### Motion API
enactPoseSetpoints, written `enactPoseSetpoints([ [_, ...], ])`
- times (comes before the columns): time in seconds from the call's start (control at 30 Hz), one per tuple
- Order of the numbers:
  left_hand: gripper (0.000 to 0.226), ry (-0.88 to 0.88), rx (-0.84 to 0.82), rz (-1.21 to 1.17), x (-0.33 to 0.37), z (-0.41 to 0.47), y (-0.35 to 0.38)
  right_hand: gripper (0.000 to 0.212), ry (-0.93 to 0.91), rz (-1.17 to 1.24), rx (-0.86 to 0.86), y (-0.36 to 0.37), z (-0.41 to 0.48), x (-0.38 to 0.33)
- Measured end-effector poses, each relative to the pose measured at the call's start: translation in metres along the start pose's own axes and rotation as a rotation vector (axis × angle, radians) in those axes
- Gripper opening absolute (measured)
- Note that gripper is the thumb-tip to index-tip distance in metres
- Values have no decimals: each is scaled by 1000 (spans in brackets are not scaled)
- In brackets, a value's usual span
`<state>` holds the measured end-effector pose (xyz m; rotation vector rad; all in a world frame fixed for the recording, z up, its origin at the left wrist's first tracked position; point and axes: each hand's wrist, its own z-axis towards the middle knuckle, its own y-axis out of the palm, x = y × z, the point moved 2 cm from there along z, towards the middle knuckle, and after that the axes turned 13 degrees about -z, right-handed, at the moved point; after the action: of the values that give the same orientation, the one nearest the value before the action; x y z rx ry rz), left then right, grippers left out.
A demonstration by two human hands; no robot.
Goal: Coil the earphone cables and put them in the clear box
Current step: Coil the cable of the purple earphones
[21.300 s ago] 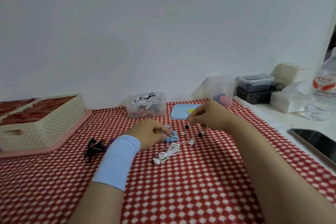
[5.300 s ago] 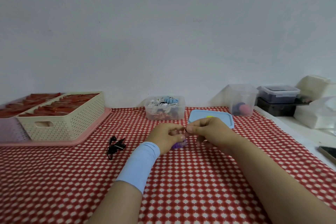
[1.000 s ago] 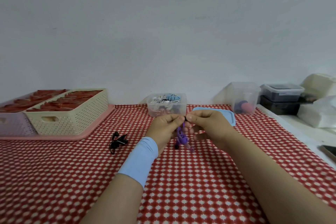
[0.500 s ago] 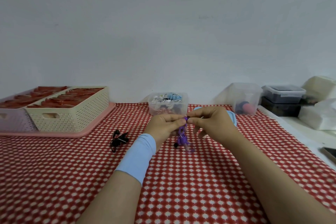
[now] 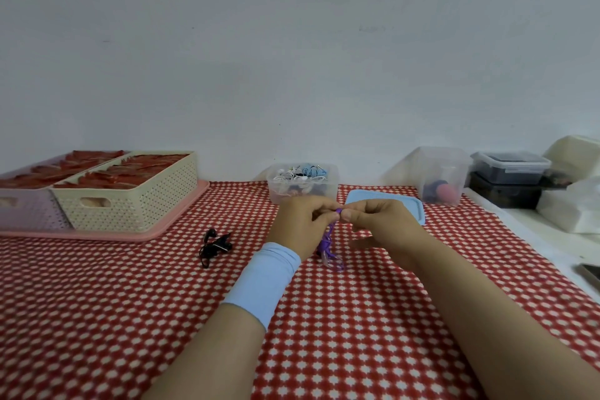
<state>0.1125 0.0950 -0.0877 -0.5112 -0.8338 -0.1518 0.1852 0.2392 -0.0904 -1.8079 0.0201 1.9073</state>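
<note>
- The left hand (image 5: 302, 224) pinches the top of the purple earphone cable (image 5: 327, 241) between thumb and fingers, raised a bit above the table (image 5: 130, 302).
- The right hand (image 5: 380, 224) pinches that same top end from the other side, so the two sets of fingertips meet there. Its lower fingers look loose and hold nothing.
- The rest of the cable hangs down between the two hands in a messy bunch. Whether the bottom loops touch the cloth or hang just off it, can't tell.
- So this looks like mid-coil: the bundle is gathered but not tidy, and it's nowhere near boxed.
- The clear box (image 5: 303, 194) sits just behind the hands, open, with white and blue coils already inside. Its blue lid (image 5: 415, 211) lies flat right beside it.
- The next move probably calls for wrapping those dangling loops in and tucking the end so it doesn't spring apart, then a short reach forward to drop it in.
- The black earphones (image 5: 216, 243) lie on the table off to the left, untouched, so probably next in line.
</note>
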Motion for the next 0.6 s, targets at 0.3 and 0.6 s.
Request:
enactPoseSetpoints([
  [0.3,15,-162,54,-241,-12,1,-5,23,-247,-319,118,0,4,-8],
  [0.6,12,-286,4,-421,-13,1,-1,20,-312,-375,159,-7,-2,-14],
])
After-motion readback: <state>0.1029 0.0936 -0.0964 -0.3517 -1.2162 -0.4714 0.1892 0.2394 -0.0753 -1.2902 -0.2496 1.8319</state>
